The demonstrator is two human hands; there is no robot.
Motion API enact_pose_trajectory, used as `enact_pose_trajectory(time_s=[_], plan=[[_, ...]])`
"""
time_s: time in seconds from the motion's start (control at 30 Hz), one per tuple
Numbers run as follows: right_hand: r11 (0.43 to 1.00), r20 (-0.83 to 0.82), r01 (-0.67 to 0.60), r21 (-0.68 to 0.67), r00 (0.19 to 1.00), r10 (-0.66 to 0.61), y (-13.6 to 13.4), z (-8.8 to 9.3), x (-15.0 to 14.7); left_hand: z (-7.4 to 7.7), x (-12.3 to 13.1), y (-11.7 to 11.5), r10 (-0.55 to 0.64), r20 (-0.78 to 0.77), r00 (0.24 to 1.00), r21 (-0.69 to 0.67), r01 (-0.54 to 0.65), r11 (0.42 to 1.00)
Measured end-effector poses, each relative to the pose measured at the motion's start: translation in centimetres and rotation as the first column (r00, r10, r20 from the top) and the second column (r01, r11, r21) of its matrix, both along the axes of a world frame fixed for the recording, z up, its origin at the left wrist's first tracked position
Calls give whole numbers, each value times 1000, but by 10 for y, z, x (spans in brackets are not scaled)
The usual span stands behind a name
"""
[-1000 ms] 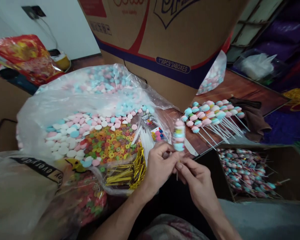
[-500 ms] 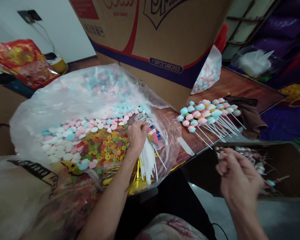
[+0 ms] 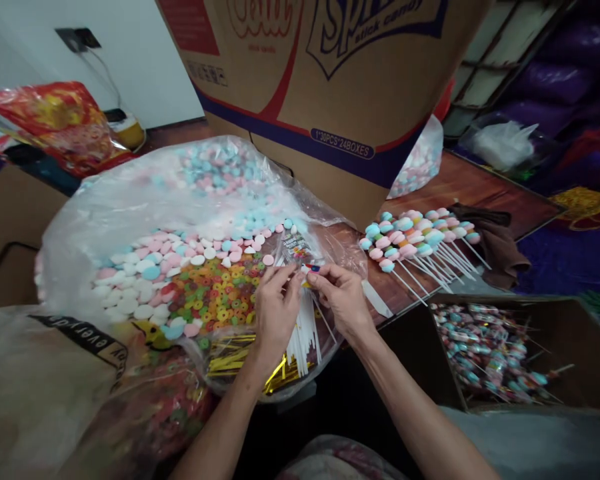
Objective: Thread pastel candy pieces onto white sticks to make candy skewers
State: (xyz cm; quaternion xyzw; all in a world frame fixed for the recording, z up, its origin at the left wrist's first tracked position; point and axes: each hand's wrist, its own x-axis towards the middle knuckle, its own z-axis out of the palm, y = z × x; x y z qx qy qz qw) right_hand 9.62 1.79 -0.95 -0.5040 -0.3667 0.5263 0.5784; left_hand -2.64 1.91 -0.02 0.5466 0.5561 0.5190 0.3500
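Note:
My left hand [image 3: 279,303] and my right hand [image 3: 344,297] meet over the front of the plastic sheet, fingertips pinched close together. Between them shows a small printed plastic bag [image 3: 311,269] with red and blue on it, its edge at my fingers and partly hidden. More printed clear bags [image 3: 296,245] lie just behind. Below my hands is a bundle of white sticks [image 3: 304,333]. Left of my left hand are ring-shaped gummies [image 3: 215,290] and pink, white and blue round candies [image 3: 143,273]. Gold twist ties [image 3: 230,353] lie in front.
A large carton [image 3: 280,87] stands behind. Candy skewers on sticks [image 3: 415,237] lie on the table to the right, by a brown cloth [image 3: 503,257]. An open box [image 3: 575,353] of wrapped skewers sits lower right. A clear bag [image 3: 45,387] fills the front left.
My right hand has swung left from over the open box to meet my left hand. My left hand stays by the printed bags, fingers pinched. The view has shifted slightly.

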Motion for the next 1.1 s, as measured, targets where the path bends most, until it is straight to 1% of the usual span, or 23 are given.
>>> enact_pose_trajectory(time_s=[0.03, 0.07, 0.1, 0.13, 0.17, 0.2, 0.23, 0.27, 0.33, 0.37, 0.4, 0.43, 0.5, 0.57, 0.63, 0.67, 0.73, 0.8, 0.83, 0.9, 0.97, 1.03, 1.1], plan=[[1000, -26, 11, 5, 1000, -11, 0, -2, -1, -1, 0, -6, 32, 94, 995, -61, -27, 998], [999, -40, 30, 12, 999, -29, -2, -3, -1, -2, 1, -13, 54, 195, 979, -142, -26, 990], [999, -41, 49, 19, 998, -48, -4, -4, -1, -2, 3, -18, 51, 302, 952, -242, 24, 970], [998, -32, 59, 27, 998, -58, -6, -4, 0, -1, 4, -23, 38, 418, 908, -339, 117, 934], [998, -17, 59, 35, 998, -58, -8, -4, 2, 0, 7, -27, 37, 539, 841, -409, 223, 885], [998, 4, 52, 42, 999, -52, -11, -3, 3, 2, 9, -29, 54, 647, 761, -438, 313, 843], [998, 28, 42, 49, 999, -44, -12, -2, 5, 4, 12, -29, 90, 733, 675, -433, 361, 826], [998, 56, 35, 53, 998, -38, -14, 0, 6, 5, 14, -27, 134, 794, 593, -416, 370, 831], [998, 108, 27, 63, 994, -34, -16, 4, 9, 8, 16, -19, 215, 859, 465, -389, 320, 864], [997, 129, 23, 69, 991, -32, -17, 6, 10, 9, 17, -15, 244, 873, 422, -392, 310, 866], [997, 147, 20, 76, 989, -31, -18, 7, 10, 9, 17, -11, 264, 880, 396, -400, 316, 860], [996, 159, 19, 83, 987, -32, -20, 7, 11, 9, 18, -8, 272, 881, 387, -406, 324, 855], [995, 165, 29, 97, 985, -45, -22, 5, 10, 8, 20, -6, 257, 871, 418, -397, 293, 870], [993, 172, 63, 105, 982, -80, -24, 2, 9, 6, 25, -8, 251, 840, 481, -378, 186, 907], [989, 191, 103, 102, 974, -121, -26, 1, 7, 4, 32, -13, 270, 797, 541, -364, 73, 928], [988, 205, 122, 98, 969, -140, -27, 1, 7, 3, 34, -15, 277, 776, 567, -359, 35, 933], [983, 242, 155, 97, 954, -174, -28, 1, 7, 2, 37, -17, 272, 750, 603, -344, 5, 939], [979, 293, 162, 122, 937, -192, -29, 0, 11, 2, 35, -16, 252, 758, 601, -331, 22, 943], [978, 323, 154, 142, 927, -193, -29, -1, 13, 3, 34, -14, 257, 772, 581, -335, 28, 942], [976, 378, 132, 176, 906, -190, -30, -3, 17, 5, 30, -11, 305, 792, 528, -371, 20, 928], [974, 407, 134, 181, 892, -198, -31, -6, 19, 7, 29, -9, 374, 783, 497, -418, -23, 908], [973, 401, 165, 165, 890, -218, -32, -7, 19, 7, 29, -10, 406, 761, 506, -430, -75, 900], [972, 372, 185, 143, 900, -226, -31, -7, 20, 6, 31, -11, 380, 754, 536, -391, -99, 915]])
